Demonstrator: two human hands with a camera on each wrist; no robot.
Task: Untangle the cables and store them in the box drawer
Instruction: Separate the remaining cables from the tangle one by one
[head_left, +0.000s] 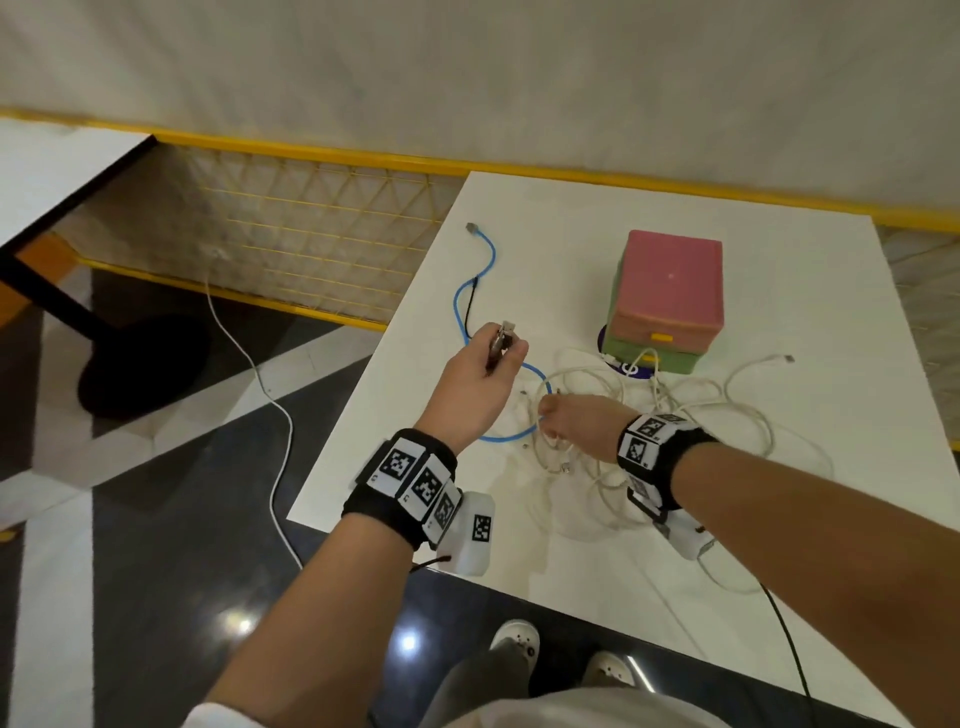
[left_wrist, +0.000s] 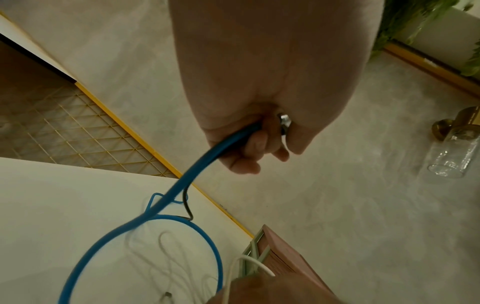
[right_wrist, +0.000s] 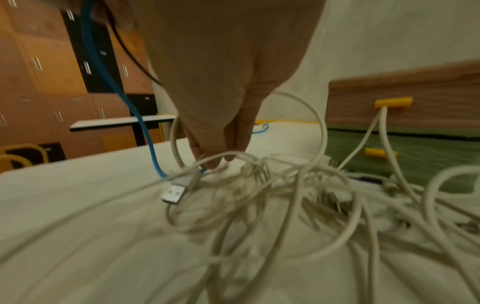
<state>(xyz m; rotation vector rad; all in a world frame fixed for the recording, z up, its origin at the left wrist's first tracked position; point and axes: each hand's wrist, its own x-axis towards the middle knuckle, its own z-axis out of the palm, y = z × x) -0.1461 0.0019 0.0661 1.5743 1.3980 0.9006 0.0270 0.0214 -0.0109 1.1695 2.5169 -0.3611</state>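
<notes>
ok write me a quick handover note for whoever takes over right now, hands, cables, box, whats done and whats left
Left hand: raised above the table, gripping the blue cable and a black cable near their plug ends.
Right hand: down on the white cable tangle, fingers pinching strands.
Drawer box: at the back of the white table, both drawers shut, one white cable looped on the upper yellow handle.
Done: blue cable mostly pulled out to the left.
Left: free it, separate the white cables, open a drawer, store everything.
</notes>
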